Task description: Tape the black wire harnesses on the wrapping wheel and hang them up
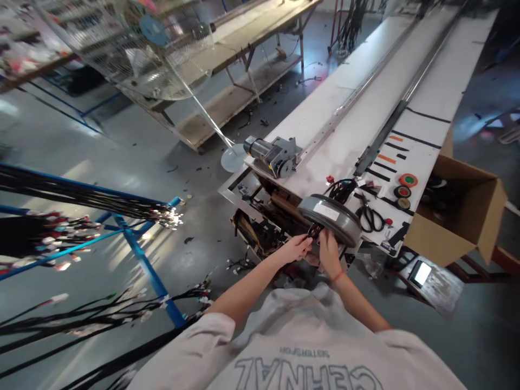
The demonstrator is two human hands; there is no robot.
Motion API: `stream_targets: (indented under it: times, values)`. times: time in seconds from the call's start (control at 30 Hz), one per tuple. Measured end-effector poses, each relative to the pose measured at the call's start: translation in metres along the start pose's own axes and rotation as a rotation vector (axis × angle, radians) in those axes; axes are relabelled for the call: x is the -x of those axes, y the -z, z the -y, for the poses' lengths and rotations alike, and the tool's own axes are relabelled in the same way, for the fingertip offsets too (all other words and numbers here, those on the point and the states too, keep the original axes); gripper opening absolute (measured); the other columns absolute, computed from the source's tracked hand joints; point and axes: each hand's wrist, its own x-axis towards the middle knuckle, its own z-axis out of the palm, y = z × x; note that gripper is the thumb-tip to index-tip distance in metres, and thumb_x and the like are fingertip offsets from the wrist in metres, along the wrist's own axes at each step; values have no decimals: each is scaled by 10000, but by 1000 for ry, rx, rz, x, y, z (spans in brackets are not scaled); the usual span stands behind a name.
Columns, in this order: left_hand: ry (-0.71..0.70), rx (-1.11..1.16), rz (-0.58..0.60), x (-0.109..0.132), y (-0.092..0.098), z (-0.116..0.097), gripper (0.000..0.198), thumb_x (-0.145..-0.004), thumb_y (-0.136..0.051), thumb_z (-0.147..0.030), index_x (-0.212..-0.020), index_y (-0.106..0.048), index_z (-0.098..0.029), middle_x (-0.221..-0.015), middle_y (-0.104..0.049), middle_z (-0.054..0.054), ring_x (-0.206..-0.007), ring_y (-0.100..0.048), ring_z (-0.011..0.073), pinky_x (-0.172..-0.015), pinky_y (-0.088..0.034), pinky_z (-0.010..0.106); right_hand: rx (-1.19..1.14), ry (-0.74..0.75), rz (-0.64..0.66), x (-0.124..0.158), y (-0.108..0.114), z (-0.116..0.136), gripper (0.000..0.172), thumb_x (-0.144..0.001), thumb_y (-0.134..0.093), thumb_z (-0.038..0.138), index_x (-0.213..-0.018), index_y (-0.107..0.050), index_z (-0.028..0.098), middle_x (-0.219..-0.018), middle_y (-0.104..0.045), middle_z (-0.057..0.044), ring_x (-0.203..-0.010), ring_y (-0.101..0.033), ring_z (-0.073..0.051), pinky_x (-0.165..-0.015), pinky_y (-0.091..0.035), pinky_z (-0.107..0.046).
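Observation:
My left hand is closed in a pinch on a small bundle of dark wires, just in front of a grey round disc-shaped machine part with a white label. Beside it, my right hand reaches up under the disc's near edge with bent fingers. Its fingertips are partly hidden, close to the same wires. Behind the disc, more black wires lie on the white worktable. A pair of black-handled scissors rests to the right of the disc.
Rolls of tape and tape strips sit on the table's right side. An open cardboard box stands right of it. A motor unit is at the table's left corner. Blue racks with hanging cables are left; a fan stands behind.

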Motion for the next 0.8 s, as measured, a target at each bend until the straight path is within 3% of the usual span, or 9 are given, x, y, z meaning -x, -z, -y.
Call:
stream_targets:
  times: [0.1,0.17,0.27,0.33,0.43,0.57,0.67,0.73,0.8]
  values:
    - [-231,-416,-236,-9,1,-20,287,-917,-541,-439,-802,-510,-179,-647,-458,-39,-545,-400,88,-507,-341,199,138,198,-82,43,37,-2,322,-1001,-393,315,-1232,-593,215,-1292,-580,-138,-1224,-541,-259,-1058,-426,-478]
    - [-333,-618,-356,-14,7,-30,196,-916,-528,-335,-795,-533,-181,-694,-548,6,-647,-499,135,-625,-411,242,212,257,-207,49,68,-4,297,-986,-411,292,-1201,-605,226,-1244,-592,-135,-1195,-551,-261,-1049,-424,-495]
    - [-325,-742,-448,-21,16,-36,148,-904,-499,-272,-791,-540,-184,-726,-596,37,-688,-544,171,-693,-425,279,182,183,-353,17,104,-7,315,-963,-459,374,-1185,-609,209,-1188,-609,-138,-1135,-564,-271,-1029,-425,-507]
    - [-283,-751,-451,-26,20,-34,201,-916,-469,-295,-756,-527,-186,-680,-576,27,-650,-527,166,-667,-416,280,73,55,-207,-21,115,-13,372,-916,-516,498,-1100,-646,202,-1113,-645,-125,-1065,-587,-267,-989,-455,-470]
    - [-225,-685,-427,-30,22,-30,288,-926,-446,-365,-714,-517,-184,-618,-537,3,-605,-495,149,-615,-401,266,-8,-168,114,-76,119,-26,526,-757,-579,716,-792,-671,199,-839,-661,-85,-867,-603,-251,-838,-510,-404]
    - [-185,-565,-408,-32,25,-25,352,-899,-476,-470,-723,-524,-169,-610,-503,-24,-552,-439,114,-547,-366,244,56,-319,355,-112,115,-13,627,-676,-568,815,-589,-597,194,-630,-572,-44,-647,-538,-210,-595,-472,-337]
    - [-168,-512,-415,-33,25,-24,388,-877,-508,-520,-772,-564,-151,-631,-516,-25,-549,-431,101,-525,-353,231,93,-150,342,-98,102,26,528,-822,-552,682,-689,-662,184,-682,-619,-57,-721,-590,-239,-638,-487,-335]
    - [-138,-474,-436,-32,24,-24,402,-868,-527,-536,-803,-583,-143,-640,-525,-25,-548,-437,97,-521,-355,226,99,82,206,-68,86,50,365,-923,-509,510,-876,-703,204,-829,-677,-81,-886,-627,-263,-783,-512,-370]
    - [-110,-443,-433,-28,23,-23,404,-868,-533,-539,-819,-584,-141,-633,-518,-30,-540,-435,93,-510,-353,222,96,316,277,-32,67,57,281,-957,-453,349,-1069,-681,230,-1054,-683,-109,-1061,-611,-264,-928,-490,-415]
